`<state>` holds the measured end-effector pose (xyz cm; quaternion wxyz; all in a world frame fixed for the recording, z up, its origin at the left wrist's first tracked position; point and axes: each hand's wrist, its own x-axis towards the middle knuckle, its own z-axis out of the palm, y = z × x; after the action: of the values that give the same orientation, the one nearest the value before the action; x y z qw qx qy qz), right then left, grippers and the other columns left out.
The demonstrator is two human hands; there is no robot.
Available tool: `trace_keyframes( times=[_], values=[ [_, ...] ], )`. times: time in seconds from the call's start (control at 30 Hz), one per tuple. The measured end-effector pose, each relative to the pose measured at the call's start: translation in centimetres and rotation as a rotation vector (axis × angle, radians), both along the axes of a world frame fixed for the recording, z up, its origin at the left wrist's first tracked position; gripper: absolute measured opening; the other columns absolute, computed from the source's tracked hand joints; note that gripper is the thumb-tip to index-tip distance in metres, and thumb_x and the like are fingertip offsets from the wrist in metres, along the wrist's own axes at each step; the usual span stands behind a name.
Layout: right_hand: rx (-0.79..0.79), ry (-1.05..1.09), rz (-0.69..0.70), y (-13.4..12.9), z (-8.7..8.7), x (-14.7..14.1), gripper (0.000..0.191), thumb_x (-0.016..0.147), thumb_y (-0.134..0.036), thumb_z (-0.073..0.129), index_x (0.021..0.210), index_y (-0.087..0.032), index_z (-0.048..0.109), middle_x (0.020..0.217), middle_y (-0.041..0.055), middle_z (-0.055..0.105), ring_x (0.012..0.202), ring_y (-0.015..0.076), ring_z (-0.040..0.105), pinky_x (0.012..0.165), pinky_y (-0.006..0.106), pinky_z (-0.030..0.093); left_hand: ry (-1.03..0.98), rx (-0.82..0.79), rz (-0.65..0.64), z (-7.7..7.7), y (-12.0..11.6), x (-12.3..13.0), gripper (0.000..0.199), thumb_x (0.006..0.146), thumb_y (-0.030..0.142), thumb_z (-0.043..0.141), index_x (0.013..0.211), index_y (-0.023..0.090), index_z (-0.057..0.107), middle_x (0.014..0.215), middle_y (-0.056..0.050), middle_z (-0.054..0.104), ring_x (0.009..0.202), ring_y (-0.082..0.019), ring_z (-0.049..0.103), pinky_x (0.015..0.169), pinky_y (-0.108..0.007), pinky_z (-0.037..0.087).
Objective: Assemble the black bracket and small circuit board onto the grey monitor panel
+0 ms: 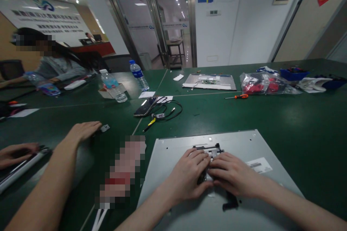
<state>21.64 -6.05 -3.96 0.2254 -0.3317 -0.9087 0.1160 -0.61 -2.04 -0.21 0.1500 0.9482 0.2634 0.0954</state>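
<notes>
A flat grey metal panel (173, 148) lies on the table in front of me, bearing a white label (259, 165) and dark parts at its middle. My left hand (189, 171) rests over that middle with its fingers bent inward. From the other side, my right hand (233, 175) meets it, fingers curled and fingertips close to the left ones. Both cover a small part that I cannot make out. A black bar (207, 147) shows just beyond my fingers. Below my right hand, a black bracket piece (230, 202) sticks out.
At left, another person's hand (84, 130) is by a small metal piece (105, 128). A phone (145, 106), black cable (179, 106), bottles (138, 75), orange screwdriver (240, 96), second panel (227, 82) and plastic bag (267, 83) lie beyond. A blurred-out object (127, 162) sits left of my panel.
</notes>
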Motion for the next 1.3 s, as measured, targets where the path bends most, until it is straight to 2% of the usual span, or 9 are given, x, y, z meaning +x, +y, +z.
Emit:
trace_keyframes(
  times=[0.13, 0.4, 0.53, 0.77, 1.03, 1.3],
  values=[
    [-0.008, 0.008, -0.001, 0.0, 0.2, 0.0, 0.021, 0.098, -0.027, 0.058, 0.116, -0.02, 0.066, 0.116, 0.0087, 0.069, 0.108, 0.0255, 0.059, 0.095, 0.042, 0.048, -0.016, 0.017, -0.016, 0.0, 0.0, 0.0, 0.058, 0.081, 0.041, 0.073, 0.131, 0.018, 0.054, 0.129, -0.012, 0.064, 0.122, -0.033, 0.056, 0.111, -0.051, 0.035],
    [-0.009, -0.007, 0.006, 0.1, 0.0, 0.2, 0.021, 0.098, -0.027, 0.058, 0.116, -0.02, 0.066, 0.116, 0.0085, 0.069, 0.108, 0.025, 0.059, 0.095, 0.042, 0.047, -0.032, 0.045, -0.018, -0.2, 0.1, 0.0, 0.047, 0.082, 0.042, 0.074, 0.12, 0.018, 0.06, 0.122, -0.01, 0.067, 0.118, -0.031, 0.059, 0.109, -0.051, 0.037],
    [0.018, 0.014, 0.01, 0.2, -0.2, 0.3, 0.02, 0.099, -0.026, 0.056, 0.116, -0.02, 0.065, 0.118, 0.0079, 0.069, 0.11, 0.0252, 0.059, 0.097, 0.042, 0.046, -0.015, 0.039, -0.017, -0.3, 0.2, 0.0, 0.048, 0.081, 0.042, 0.076, 0.121, 0.019, 0.061, 0.12, -0.01, 0.068, 0.115, -0.031, 0.06, 0.108, -0.051, 0.037],
    [0.055, 0.056, -0.01, 0.3, 0.1, 0.6, 0.02, 0.1, -0.026, 0.055, 0.115, -0.019, 0.065, 0.114, 0.007, 0.07, 0.105, 0.0241, 0.06, 0.094, 0.042, 0.047, 0.0, 0.041, -0.02, -0.5, 0.3, 0.0, 0.057, 0.08, 0.051, 0.077, 0.123, 0.018, 0.061, 0.122, -0.011, 0.068, 0.116, -0.033, 0.06, 0.108, -0.053, 0.037],
    [-0.019, 0.021, 0.059, 0.1, 0.5, 0.5, 0.019, 0.098, -0.03, 0.056, 0.109, -0.021, 0.069, 0.115, 0.0082, 0.068, 0.109, 0.0244, 0.057, 0.095, 0.041, 0.046, -0.01, 0.021, -0.011, -0.4, 0.2, 0.2, 0.057, 0.077, 0.041, 0.079, 0.125, 0.018, 0.06, 0.124, -0.011, 0.067, 0.119, -0.032, 0.058, 0.11, -0.052, 0.036],
    [-0.1, 0.022, 0.125, 0.2, 1.3, 1.1, 0.024, 0.098, -0.032, 0.054, 0.114, -0.025, 0.071, 0.125, 0.0079, 0.065, 0.115, 0.0245, 0.055, 0.1, 0.044, 0.041, -0.026, -0.006, -0.027, 0.0, 0.1, 0.3, 0.05, 0.081, 0.034, 0.072, 0.127, 0.022, 0.058, 0.125, -0.01, 0.064, 0.121, -0.032, 0.056, 0.111, -0.053, 0.035]
  ],
)
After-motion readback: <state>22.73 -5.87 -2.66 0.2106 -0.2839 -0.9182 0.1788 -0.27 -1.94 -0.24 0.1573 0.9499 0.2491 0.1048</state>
